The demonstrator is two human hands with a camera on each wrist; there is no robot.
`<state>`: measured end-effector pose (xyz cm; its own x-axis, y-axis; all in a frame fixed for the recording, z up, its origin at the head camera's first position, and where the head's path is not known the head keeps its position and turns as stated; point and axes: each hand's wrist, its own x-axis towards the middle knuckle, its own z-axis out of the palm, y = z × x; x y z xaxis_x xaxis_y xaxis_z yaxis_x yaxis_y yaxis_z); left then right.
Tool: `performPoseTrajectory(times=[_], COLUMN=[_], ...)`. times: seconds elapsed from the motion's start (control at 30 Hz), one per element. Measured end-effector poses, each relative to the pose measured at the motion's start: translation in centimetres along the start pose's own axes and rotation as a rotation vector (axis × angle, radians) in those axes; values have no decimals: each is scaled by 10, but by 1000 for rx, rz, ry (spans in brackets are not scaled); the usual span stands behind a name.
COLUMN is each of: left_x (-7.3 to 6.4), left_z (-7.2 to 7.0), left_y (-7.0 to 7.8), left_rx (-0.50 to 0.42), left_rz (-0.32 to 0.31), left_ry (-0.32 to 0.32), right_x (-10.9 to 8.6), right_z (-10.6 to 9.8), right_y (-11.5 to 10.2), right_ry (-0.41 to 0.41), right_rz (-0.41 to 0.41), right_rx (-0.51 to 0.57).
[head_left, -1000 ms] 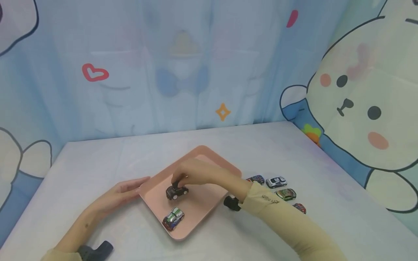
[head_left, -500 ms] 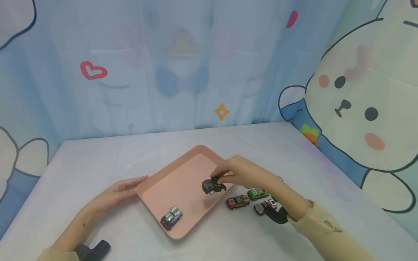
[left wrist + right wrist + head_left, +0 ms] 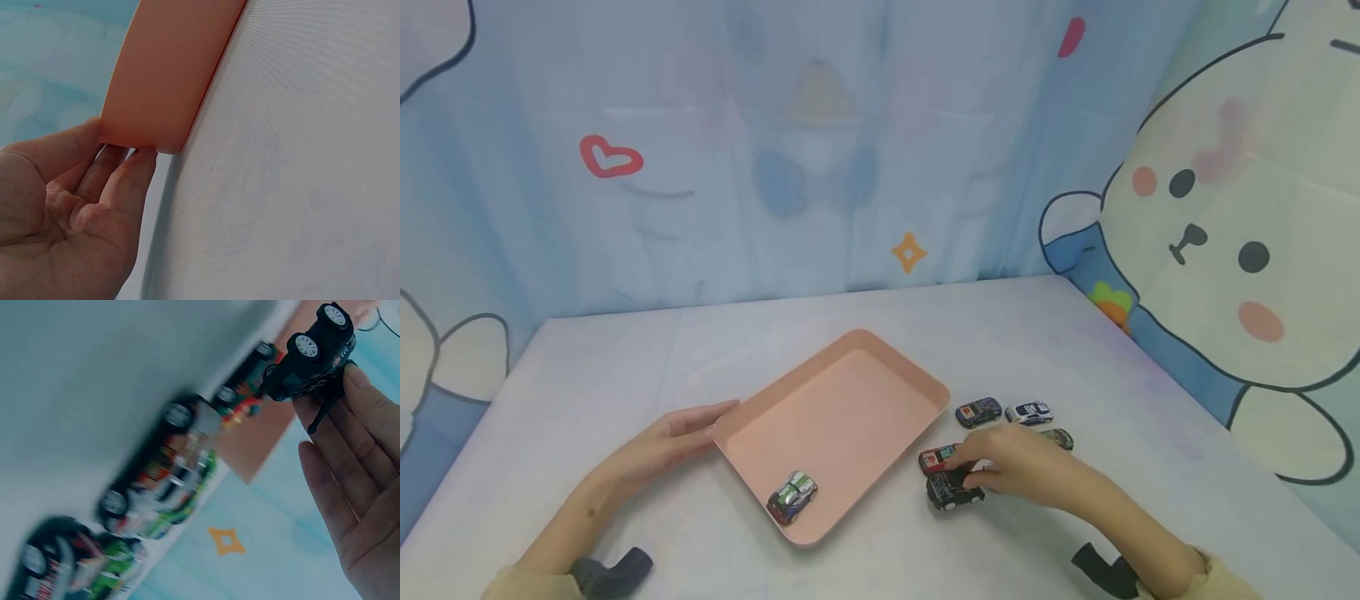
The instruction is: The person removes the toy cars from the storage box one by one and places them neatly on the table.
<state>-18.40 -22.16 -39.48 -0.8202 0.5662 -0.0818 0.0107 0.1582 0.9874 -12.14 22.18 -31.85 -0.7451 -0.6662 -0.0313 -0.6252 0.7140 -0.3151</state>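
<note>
My right hand [image 3: 1018,462] pinches a black toy car [image 3: 953,492] with white-rimmed wheels from above. The car is low over the cloth, beside a red toy car [image 3: 937,459]; I cannot tell whether it touches the cloth. In the right wrist view, thumb and fingers hold the black toy car [image 3: 315,356] by its dark top. My left hand [image 3: 681,442] touches the left corner of a pink tray [image 3: 850,417]. The left wrist view has its fairly straight fingers against the tray's outer wall [image 3: 169,75]. A green-and-white toy car [image 3: 793,497] sits inside the tray.
Right of the tray are a dark blue toy car [image 3: 978,412], a white toy car [image 3: 1030,412] and a green toy car [image 3: 1060,438]. Others are partly hidden by the right hand. A curtain [image 3: 820,167] hangs behind the white-covered table [image 3: 662,358].
My right hand has carried the black toy car out of the tray, rightward and over its edge, to the red toy car. The left hand stays at the tray's corner.
</note>
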Motion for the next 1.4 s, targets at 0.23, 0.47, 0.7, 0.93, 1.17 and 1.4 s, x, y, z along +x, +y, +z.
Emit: performPoseTrajectory(times=[0.23,0.47,0.7,0.93,1.17,1.4], left_x=[0,0,-1,0,0,-1], left_z=[-2,-1,-1,1,0,1], left_y=[-1,-1,1,1,4,3], left_rx=[6,20,11,12,37,37], left_rz=[8,12,6,-8,-10,-23], left_ry=[-1,8,6,11,19,21], right_x=[-1,0,-1,-4,18,80], right_z=[12,15,15,13,-2,21], right_y=[4,6,7,6,-16,-60], right_ry=[24,32,25,11,100,-30], right_rz=[-10,-4,-1,2,-116,-292], right_rx=[-54,-62,-68,-61,79,82])
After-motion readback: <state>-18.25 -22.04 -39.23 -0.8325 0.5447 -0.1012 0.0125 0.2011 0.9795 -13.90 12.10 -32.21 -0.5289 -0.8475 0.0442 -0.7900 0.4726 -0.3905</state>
